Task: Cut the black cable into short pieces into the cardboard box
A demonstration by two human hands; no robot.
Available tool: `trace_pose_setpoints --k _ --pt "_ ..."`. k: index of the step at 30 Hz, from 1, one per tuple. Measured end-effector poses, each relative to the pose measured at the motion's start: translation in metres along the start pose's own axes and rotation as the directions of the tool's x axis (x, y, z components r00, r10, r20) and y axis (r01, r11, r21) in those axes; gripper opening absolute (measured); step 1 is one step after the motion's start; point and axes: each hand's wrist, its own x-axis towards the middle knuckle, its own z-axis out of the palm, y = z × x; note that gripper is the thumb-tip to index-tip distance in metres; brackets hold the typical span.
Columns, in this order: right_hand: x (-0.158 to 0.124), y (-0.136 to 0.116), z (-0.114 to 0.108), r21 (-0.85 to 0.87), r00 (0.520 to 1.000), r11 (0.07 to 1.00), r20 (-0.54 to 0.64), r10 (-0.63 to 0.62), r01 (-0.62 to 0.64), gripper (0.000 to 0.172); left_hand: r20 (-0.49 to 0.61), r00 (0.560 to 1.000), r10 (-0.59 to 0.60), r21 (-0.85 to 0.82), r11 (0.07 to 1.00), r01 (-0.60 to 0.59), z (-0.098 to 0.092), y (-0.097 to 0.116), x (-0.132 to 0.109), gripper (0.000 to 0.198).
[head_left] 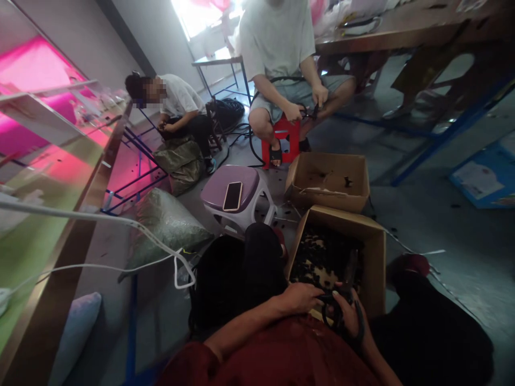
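Over the near cardboard box (374, 257) of small black pieces (322, 257), the right hand (350, 316) grips black-handled scissors (330, 311), apparently so offcuts drop in, while the curled left hand (300, 298) holds something unclear.

Fig.: Grey wall (161, 43) and bright window (197, 16) at the far end; wooden table (362, 40) on blue metal legs (442, 120) at right; pink-lit shelving (44, 69) at left; grey floor (454, 268) below.
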Motion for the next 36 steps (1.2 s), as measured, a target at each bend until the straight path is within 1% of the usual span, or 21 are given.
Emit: trace_pose_setpoints --k 2,4,6,9,12,15,19,22,27,30,33,36 --pt "0.001 0.001 -0.002 0.011 0.999 0.999 0.015 0.033 -0.033 0.057 -0.002 1.0 0.012 -0.055 0.998 -0.012 0.001 -0.001 -0.002 0.032" --pt "0.0 0.001 -0.005 0.028 0.999 0.999 0.005 0.046 -0.046 0.055 -0.006 1.0 0.002 -0.131 0.991 -0.002 0.003 -0.001 -0.005 0.035" --pt "-0.001 0.001 -0.006 0.059 0.998 0.996 -0.01 0.063 -0.062 0.055 -0.013 0.999 -0.046 -0.194 0.98 0.042 0.005 -0.001 -0.005 0.037" --pt "-0.003 0.002 -0.007 0.113 0.994 0.988 -0.009 0.105 -0.103 0.058 -0.024 0.99 -0.135 -0.242 0.962 0.126 0.005 -0.002 -0.004 0.039" --pt "-0.004 0.004 -0.006 0.144 0.993 0.982 0.004 0.121 -0.12 0.063 -0.01 0.986 -0.164 -0.251 0.955 0.157 0.004 -0.002 -0.001 0.04" --pt "-0.003 0.007 -0.005 0.146 0.992 0.981 0.02 0.128 -0.13 0.066 0.009 0.988 -0.155 -0.227 0.962 0.153 0.003 -0.002 0.002 0.039" --pt "-0.003 0.009 -0.004 0.115 0.982 0.978 0.085 0.166 -0.175 0.069 0.022 0.992 -0.126 -0.195 0.972 0.128 0.005 -0.004 0.004 0.038" --pt "-0.004 0.009 -0.004 0.126 0.977 0.972 0.105 0.186 -0.199 0.069 0.021 0.994 -0.108 -0.182 0.977 0.11 0.008 -0.006 0.006 0.039" --pt "-0.002 0.012 -0.007 0.109 0.979 0.975 0.083 0.187 -0.195 0.066 0.019 0.997 -0.074 -0.195 0.978 0.076 0.013 -0.009 0.008 0.04" --pt "0.004 0.018 -0.009 0.124 0.979 0.974 0.096 0.179 -0.19 0.065 0.039 0.998 -0.057 -0.204 0.977 0.064 0.016 -0.011 0.009 0.039" --pt "0.009 0.021 -0.01 0.135 0.981 0.975 0.101 0.163 -0.176 0.062 0.039 0.999 -0.031 -0.206 0.978 0.039 0.021 -0.014 0.015 0.038" --pt "0.008 0.018 -0.008 0.126 0.985 0.981 0.105 0.136 -0.149 0.057 0.036 0.999 0.009 -0.206 0.978 -0.002 0.029 -0.019 0.023 0.037"
